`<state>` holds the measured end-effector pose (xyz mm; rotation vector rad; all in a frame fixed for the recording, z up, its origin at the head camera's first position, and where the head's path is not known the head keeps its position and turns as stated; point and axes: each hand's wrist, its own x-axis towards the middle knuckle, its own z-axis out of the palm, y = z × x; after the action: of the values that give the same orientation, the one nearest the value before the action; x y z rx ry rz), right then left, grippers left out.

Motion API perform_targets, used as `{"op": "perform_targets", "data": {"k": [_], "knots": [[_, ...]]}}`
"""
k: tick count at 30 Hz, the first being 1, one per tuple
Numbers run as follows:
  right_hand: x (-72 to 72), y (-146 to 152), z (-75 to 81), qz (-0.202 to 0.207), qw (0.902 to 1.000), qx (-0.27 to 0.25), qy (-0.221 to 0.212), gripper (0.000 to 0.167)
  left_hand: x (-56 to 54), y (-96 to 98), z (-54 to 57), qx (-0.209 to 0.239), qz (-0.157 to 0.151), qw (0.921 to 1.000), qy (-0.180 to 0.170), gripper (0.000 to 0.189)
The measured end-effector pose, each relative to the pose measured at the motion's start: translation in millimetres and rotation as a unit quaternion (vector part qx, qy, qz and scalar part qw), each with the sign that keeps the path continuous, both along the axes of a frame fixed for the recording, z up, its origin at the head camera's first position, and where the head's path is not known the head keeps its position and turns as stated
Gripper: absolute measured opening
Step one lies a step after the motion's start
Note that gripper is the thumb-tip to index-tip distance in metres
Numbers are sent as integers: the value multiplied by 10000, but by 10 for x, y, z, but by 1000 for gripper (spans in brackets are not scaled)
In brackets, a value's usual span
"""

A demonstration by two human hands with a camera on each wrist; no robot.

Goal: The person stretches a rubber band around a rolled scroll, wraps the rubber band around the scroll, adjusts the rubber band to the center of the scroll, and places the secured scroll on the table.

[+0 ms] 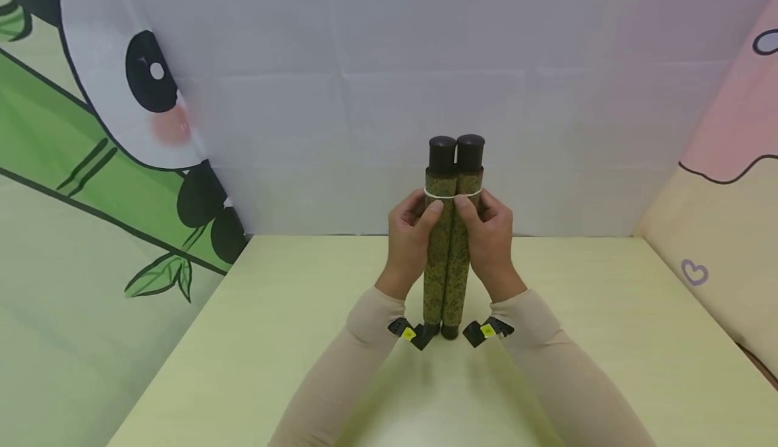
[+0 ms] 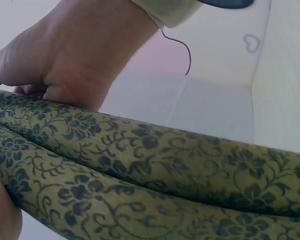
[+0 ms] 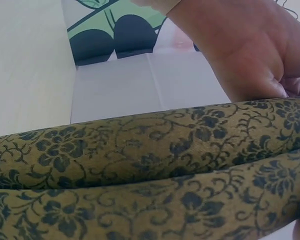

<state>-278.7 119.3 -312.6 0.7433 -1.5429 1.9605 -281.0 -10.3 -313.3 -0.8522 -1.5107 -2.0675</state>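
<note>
A scroll (image 1: 436, 258) rolled from both ends stands upright as two rolls side by side, in olive-gold cloth with dark floral patterning. Dark knobs (image 1: 442, 155) cap its upper ends; similar dark ends show at the bottom, close over the table. A thin white elastic band (image 1: 439, 196) loops round both rolls near the top. My left hand (image 1: 408, 239) grips the left roll, thumb on its front just under the band. Mirroring it, my right hand (image 1: 492, 241) grips the right roll, thumb at the band. Most fingers are hidden behind the scroll. Both wrist views show the patterned cloth (image 2: 140, 150) close up.
The pale yellow table (image 1: 273, 339) spreads to both sides of the arms. Behind it hangs a light grey-white backdrop (image 1: 365, 96), with a cartoon panda and bamboo (image 1: 55, 123) on the left panel and a pink figure (image 1: 735, 116) on the right.
</note>
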Motion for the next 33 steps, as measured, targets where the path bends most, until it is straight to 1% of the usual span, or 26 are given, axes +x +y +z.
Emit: {"op": "perform_targets", "data": {"k": [3, 6, 8, 10, 13, 16, 19, 21, 23, 25, 29, 31, 33], "knots": [[-11, 18, -18, -33, 10000, 35, 84, 28, -9, 18, -16, 4, 33, 10000, 3, 77], [-17, 41, -15, -68, 9998, 56, 150, 27, -27, 29, -10, -40, -68, 10000, 52, 73], [-1, 60, 2, -48, 9999, 99, 71, 26, -37, 20, 0, -138, -122, 9998, 73, 67], [27, 86, 22, -13, 9995, 294, -91, 27, -30, -11, 8, -292, -163, 9994, 84, 65], [101, 156, 106, 39, 9953, 915, -323, 35, 8, -79, 59, -700, -125, 9973, 173, 73], [152, 258, 259, 65, 9843, 1737, -292, 46, 43, -142, 188, -1268, -56, 9911, 390, 84], [172, 361, 417, 1, 9720, 2343, -168, 52, 49, -195, 346, -1769, 124, 9822, 623, 83], [178, 400, 475, -117, 9651, 2612, -124, 53, 46, -237, 407, -1988, 213, 9776, 665, 79], [183, 411, 484, -212, 9632, 2676, -123, 54, 34, -266, 428, -2079, 185, 9760, 618, 77], [174, 398, 446, -278, 9649, 2610, -86, 58, 20, -282, 411, -2105, 106, 9761, 539, 77], [151, 322, 338, -481, 9722, 2291, 87, 71, 1, -280, 351, -1925, 11, 9800, 507, 75], [141, 285, 301, -628, 9738, 2179, 175, 77, -3, -269, 327, -1826, 11, 9818, 524, 75], [136, 255, 280, -730, 9753, 2075, 216, 79, -7, -256, 308, -1741, 23, 9833, 534, 74]]}}
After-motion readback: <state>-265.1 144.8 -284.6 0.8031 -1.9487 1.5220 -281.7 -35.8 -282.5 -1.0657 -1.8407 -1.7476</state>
